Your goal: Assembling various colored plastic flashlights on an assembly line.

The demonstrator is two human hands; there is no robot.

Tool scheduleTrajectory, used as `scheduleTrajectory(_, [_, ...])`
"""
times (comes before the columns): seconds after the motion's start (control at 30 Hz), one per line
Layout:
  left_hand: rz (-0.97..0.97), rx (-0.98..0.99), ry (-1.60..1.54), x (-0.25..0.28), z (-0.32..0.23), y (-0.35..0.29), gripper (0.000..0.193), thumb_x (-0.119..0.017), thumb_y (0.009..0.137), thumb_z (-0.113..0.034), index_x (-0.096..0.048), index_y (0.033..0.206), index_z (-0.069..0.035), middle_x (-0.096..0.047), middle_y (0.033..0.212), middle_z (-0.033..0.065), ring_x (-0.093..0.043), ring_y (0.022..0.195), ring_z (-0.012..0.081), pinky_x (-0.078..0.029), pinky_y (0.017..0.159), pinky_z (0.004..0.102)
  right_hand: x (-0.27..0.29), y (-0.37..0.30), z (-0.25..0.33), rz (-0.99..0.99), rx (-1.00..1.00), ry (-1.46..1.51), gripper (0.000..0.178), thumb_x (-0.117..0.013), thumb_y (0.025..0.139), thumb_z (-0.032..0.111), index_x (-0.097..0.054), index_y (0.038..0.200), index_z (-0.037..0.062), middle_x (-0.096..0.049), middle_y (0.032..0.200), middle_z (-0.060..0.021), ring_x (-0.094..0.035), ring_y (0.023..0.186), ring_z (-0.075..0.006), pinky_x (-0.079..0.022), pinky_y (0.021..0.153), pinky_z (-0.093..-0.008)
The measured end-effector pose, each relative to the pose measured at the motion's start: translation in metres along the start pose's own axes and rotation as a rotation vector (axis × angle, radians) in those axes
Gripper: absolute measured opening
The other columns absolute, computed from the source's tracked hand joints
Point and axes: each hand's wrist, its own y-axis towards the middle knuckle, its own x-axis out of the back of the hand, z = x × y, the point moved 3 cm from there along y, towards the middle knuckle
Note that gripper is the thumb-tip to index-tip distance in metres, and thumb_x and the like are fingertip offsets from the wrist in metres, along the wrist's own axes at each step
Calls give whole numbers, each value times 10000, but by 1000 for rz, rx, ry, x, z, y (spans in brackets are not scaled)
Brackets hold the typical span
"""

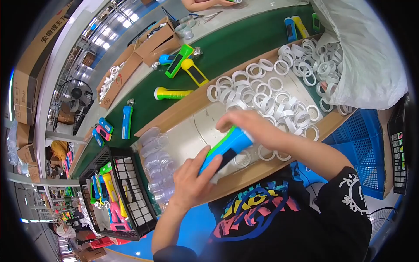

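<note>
A blue and green flashlight point(233, 145) with a dark panel on its side is held tilted over a shallow cardboard tray point(185, 124). My left hand point(192, 177) wraps round its lower body, thumb along the side. At the wide end, my right hand point(248, 125) curls over the top, palm against the head. A pale edge shows there, but what lies under the palm is hidden. Many loose white rings point(264, 98) fill the tray's right part, beyond and beside my right hand. Clear plastic cups point(159, 153) lie stacked at its left end.
A black crate point(142, 207) with colourful flashlights stands at left. More flashlights point(179, 63) lie on the green conveyor belt point(235, 46) beyond the tray. A white sack point(366, 56) spills rings at right, above a blue basket point(362, 148). Another person's arm point(203, 4) shows at the far side.
</note>
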Motion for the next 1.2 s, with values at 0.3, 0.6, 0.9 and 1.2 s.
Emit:
scheduleTrajectory(0.3, [119,-55,-585,54,-25,-3,644,-745,606,-49,-551,1219,-21,-606,1136,178,-630,972,337,-522,797,385,-45,-59,50,256,518,-404,347,-515,857,344,-653,989,55,-635,1031,-137,-605,971,-296,-484,854,-360])
scheduleTrajectory(0.6, [-38,240,-375,2,-2,-13,697,-730,644,-37,-475,1293,-45,-555,1199,156,-632,877,286,-514,731,336,-19,7,3,-95,-134,382,328,-443,948,320,-578,1027,32,-621,1024,-124,-574,1002,-208,-452,881,-336])
scheduleTrajectory(0.9, [-42,742,-2707,-86,-51,-39,768,-599,801,-506,-359,1343,-18,-565,1112,229,-537,696,211,-449,563,271,-34,-15,-15,-18,83,718,541,-590,866,439,-452,1215,50,-540,1183,-150,-531,1137,-244,-438,951,-392])
scheduleTrajectory(1.2, [-12,991,-1395,-56,-46,-19,650,-729,743,-155,-377,1270,-14,-562,925,125,-594,775,238,-494,662,352,-44,-9,-4,-281,87,657,348,-601,891,273,-442,1132,78,-560,1037,-106,-577,1026,-230,-482,887,-361])
